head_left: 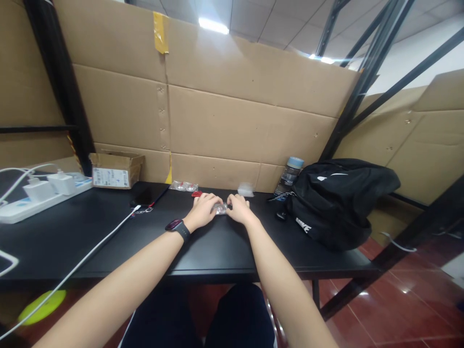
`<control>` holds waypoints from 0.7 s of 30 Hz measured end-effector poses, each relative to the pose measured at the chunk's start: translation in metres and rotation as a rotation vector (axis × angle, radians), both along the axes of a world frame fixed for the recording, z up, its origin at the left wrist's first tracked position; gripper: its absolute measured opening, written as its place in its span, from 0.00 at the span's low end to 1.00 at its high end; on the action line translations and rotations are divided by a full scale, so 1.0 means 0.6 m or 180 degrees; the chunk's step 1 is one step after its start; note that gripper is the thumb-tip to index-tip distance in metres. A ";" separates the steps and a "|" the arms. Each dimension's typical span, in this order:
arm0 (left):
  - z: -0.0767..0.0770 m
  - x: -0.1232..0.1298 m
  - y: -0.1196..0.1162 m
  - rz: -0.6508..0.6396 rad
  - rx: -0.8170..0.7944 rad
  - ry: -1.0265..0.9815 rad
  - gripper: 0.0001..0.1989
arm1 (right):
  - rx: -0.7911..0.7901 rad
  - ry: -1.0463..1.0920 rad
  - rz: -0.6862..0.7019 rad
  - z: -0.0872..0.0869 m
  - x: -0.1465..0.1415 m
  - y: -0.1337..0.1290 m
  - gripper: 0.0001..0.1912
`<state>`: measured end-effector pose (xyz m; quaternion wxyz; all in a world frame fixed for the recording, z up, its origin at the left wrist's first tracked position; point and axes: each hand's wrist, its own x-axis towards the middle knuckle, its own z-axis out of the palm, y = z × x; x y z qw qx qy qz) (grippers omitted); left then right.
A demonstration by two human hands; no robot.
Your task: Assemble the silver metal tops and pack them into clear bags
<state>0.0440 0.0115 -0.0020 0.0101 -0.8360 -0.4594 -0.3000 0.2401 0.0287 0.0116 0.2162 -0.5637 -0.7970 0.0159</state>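
Note:
Both hands meet over the black table, on a small clear, shiny plastic packet. My left hand, with a dark watch on its wrist, curls its fingers onto the packet's left side. On the right side, my right hand has its thumb and fingers closed at the packet's edge. What lies inside the packet is too small to make out. Just behind my left hand is a small red item. More clear packets lie farther back, and a translucent whitish piece sits behind my right hand.
To the right are a black backpack and a water bottle. At left stand a power strip with chargers, a small cardboard box, and a phone. A white cable crosses the table. Cardboard panels close the back.

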 end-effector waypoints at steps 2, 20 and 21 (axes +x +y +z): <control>0.001 0.001 -0.002 -0.0121 -0.0057 0.0195 0.16 | 0.0030 0.0105 0.0380 0.002 0.001 0.001 0.11; 0.012 -0.032 0.012 0.0324 -0.0680 -0.0542 0.14 | -0.0482 0.1362 0.0784 -0.006 0.018 0.016 0.13; 0.013 -0.032 0.012 0.0345 -0.0758 -0.0631 0.15 | -0.0481 0.1406 0.0746 -0.007 0.019 0.018 0.13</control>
